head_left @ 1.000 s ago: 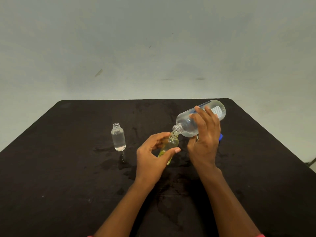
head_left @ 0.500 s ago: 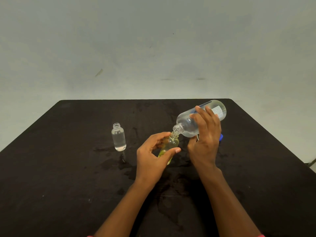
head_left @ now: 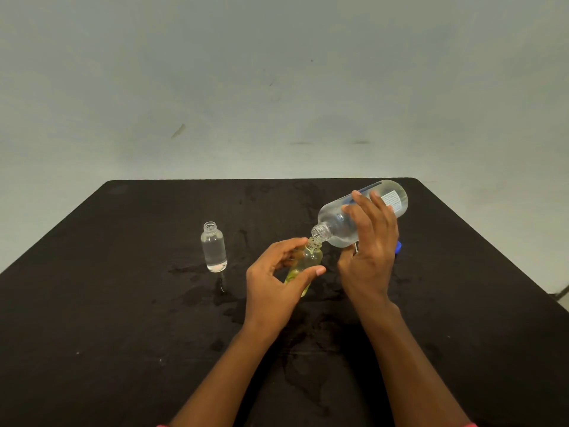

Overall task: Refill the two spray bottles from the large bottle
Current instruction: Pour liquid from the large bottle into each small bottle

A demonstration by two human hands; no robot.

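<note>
Nothing legible anywhere. Only a small white label near the base of the tilted large bottle, printed in dense fine lines, too small and blurred to make out as words or numbers.

Right hand: I see the right hand gripping a large clear plastic bottle, tipped neck-down to the left.
Left hand: the left hand curls its fingers round a small yellow-tinted bottle.
Necks: the large bottle's mouth sits right at the small one's open neck.
Spare: a small clear uncapped bottle stands upright to the left on the black worktop.
</note>
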